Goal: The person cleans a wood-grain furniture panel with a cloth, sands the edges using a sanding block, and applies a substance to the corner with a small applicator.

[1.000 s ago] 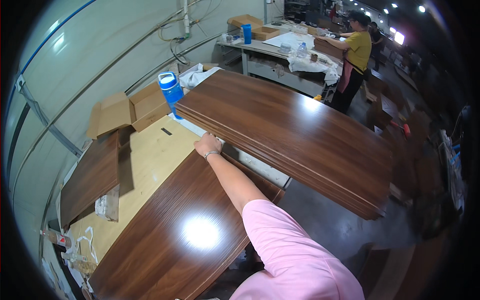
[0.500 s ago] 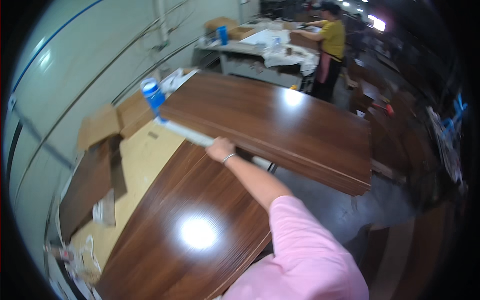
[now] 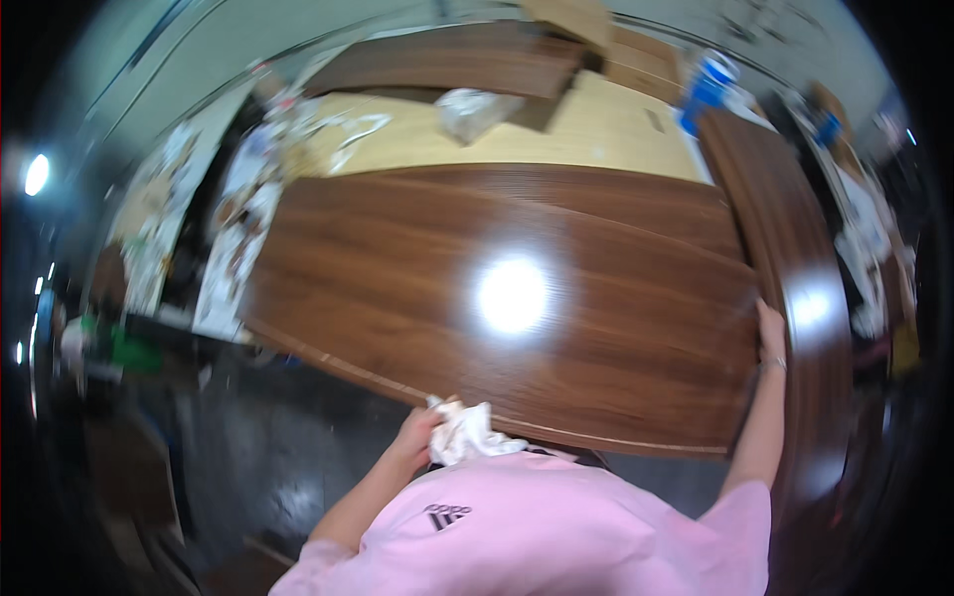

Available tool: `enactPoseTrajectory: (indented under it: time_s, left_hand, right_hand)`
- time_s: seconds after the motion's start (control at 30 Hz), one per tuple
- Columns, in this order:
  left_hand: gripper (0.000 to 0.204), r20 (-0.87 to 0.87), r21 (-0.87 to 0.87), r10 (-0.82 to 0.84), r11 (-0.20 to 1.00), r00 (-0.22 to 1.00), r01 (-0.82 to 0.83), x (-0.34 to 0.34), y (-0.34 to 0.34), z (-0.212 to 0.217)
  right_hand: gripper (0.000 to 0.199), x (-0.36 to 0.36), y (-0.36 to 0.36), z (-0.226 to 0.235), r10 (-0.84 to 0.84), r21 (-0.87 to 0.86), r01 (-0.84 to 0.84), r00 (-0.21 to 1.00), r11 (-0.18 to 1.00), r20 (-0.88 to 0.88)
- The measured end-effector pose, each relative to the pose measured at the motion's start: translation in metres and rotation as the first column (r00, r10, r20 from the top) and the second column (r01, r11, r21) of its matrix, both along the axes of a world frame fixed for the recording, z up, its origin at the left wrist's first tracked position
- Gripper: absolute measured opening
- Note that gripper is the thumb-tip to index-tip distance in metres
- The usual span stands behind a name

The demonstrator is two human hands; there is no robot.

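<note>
In front of me a large brown wood-grain panel [image 3: 397,288] lies slightly askew over another brown panel [image 3: 636,204]. My right hand [image 3: 771,336], a bracelet at its wrist, grips the panel's right end, with the fingers partly hidden. Close to my body at the front edge, my left hand [image 3: 417,434] is closed on a crumpled white cloth [image 3: 465,433]. The cloth rests against the panel's edge.
Beyond the panels is a pale yellow board [image 3: 586,134] with a clear plastic bag [image 3: 475,113], another brown board [image 3: 447,62] and an opened cardboard box [image 3: 641,65]. A brown panel stack [image 3: 785,228] stands at right, with a blue bottle [image 3: 708,91] by its far end.
The view has swung left. My right hand, earlier at the pale strip beside the stack, now holds the panel's right end. My left hand and the cloth have come into view.
</note>
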State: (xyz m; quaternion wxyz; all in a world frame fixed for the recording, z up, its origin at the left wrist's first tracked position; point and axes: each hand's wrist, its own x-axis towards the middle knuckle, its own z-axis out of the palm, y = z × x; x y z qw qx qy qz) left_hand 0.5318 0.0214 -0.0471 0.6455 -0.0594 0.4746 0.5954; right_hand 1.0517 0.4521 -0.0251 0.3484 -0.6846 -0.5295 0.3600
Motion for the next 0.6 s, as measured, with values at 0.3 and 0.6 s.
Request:
enactPoseTrajectory:
  time_s: [0.3, 0.6]
  left_hand:
    - [0.016, -0.018, 0.204, 0.07, 0.977, 0.997, -0.065, 0.011, -0.017, 0.026]
    - [0.02, -0.167, -0.044, 0.031, 0.998, 0.986, -0.039, 0.009, -0.032, 0.041]
  right_hand:
    - [0.045, 0.029, 0.001, -0.003, -0.008, -0.192, -0.08, 0.909, 0.978, -0.417]
    - [0.055, 0.029, -0.101, 0.032, -0.091, -0.104, 0.046, 0.872, 0.993, -0.48]
